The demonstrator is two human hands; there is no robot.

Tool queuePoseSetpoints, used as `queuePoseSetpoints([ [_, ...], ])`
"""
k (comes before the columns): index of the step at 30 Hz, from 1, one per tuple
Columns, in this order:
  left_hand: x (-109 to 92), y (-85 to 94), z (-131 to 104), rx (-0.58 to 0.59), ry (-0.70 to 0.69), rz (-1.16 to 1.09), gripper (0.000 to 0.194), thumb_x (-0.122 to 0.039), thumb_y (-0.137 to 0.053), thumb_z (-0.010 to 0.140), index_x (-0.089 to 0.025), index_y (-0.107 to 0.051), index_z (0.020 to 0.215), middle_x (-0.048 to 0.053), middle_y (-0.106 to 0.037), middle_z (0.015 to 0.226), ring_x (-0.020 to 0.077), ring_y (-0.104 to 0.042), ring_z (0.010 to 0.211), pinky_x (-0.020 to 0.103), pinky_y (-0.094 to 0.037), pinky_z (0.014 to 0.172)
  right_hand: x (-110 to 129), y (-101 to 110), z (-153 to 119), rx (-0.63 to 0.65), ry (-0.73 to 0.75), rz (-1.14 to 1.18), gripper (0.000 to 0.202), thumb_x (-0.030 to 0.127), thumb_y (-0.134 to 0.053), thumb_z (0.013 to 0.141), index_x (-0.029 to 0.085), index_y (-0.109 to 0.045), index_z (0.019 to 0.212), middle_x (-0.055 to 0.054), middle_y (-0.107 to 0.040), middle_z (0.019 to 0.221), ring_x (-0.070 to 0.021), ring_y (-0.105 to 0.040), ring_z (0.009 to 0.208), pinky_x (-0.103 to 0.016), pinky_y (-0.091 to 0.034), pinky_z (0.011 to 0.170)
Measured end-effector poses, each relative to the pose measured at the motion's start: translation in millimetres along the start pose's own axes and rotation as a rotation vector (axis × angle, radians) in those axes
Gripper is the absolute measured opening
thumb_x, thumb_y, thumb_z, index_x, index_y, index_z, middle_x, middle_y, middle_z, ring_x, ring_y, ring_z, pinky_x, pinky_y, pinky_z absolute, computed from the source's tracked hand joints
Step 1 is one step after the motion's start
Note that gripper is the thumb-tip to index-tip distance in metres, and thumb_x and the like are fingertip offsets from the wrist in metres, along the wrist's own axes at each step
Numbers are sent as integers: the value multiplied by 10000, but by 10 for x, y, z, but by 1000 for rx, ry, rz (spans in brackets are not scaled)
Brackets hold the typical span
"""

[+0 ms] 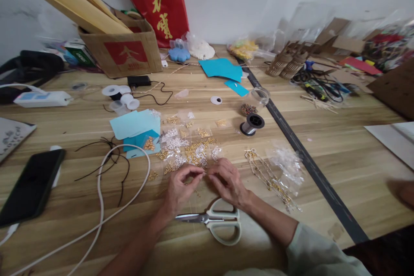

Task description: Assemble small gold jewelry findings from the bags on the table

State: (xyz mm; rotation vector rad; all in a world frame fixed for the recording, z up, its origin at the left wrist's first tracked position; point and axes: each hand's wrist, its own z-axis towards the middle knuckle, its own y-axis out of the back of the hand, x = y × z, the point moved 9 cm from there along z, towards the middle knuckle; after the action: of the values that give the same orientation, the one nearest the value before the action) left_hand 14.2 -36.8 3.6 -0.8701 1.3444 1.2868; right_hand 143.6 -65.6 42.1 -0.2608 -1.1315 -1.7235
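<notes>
My left hand (183, 186) and my right hand (228, 181) meet fingertip to fingertip above the wooden table. Each is pinched closed, and a tiny pale piece shows between the fingertips, too small to name. Just beyond them lie gold beads (193, 152) and small bags of silvery beads (174, 143). Below my hands rest scissors (205, 219) with pale handles, blades pointing left. Beaded chains (271, 181) lie to the right, beside small clear bags (287, 164).
A wire spool (251, 125) and a jar of beads (254, 102) stand behind my right hand. At left are blue cards (136, 126), a white cable (101, 189) and a phone (30, 185). A cardboard box (123, 54) stands at the back left.
</notes>
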Motion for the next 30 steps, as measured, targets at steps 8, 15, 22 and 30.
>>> queuePoseSetpoints([
  [8,30,-29,8,21,11,-11,88,-162,-647,723,-185,-727,751,33,-745,738,163,-678,681,243,-539,646,-11,-15,-9,16,-2,13,97,141,-497,907,197,-575,890,-46,-633,795,-180,-549,762,-365,-460,770],
  [15,59,-3,10,11,73,-41,63,-184,-675,706,-181,-734,727,35,-747,731,168,-681,688,248,-543,662,-2,-7,-9,5,4,13,90,139,-508,903,198,-576,909,-48,-643,811,-181,-557,772,-363,-462,770],
  [22,141,23,15,8,208,-176,94,-235,-684,707,-160,-722,749,49,-744,752,181,-685,717,262,-554,688,-43,-1,-32,-19,-7,-23,84,155,-508,902,204,-576,914,-42,-634,799,-185,-557,770,-389,-463,817],
  [30,145,15,20,10,208,-206,83,-231,-679,702,-166,-718,735,41,-742,752,173,-683,716,259,-549,699,-57,14,-33,-31,-14,-34,80,145,-513,898,205,-566,892,-41,-619,777,-185,-541,753,-372,-463,770],
])
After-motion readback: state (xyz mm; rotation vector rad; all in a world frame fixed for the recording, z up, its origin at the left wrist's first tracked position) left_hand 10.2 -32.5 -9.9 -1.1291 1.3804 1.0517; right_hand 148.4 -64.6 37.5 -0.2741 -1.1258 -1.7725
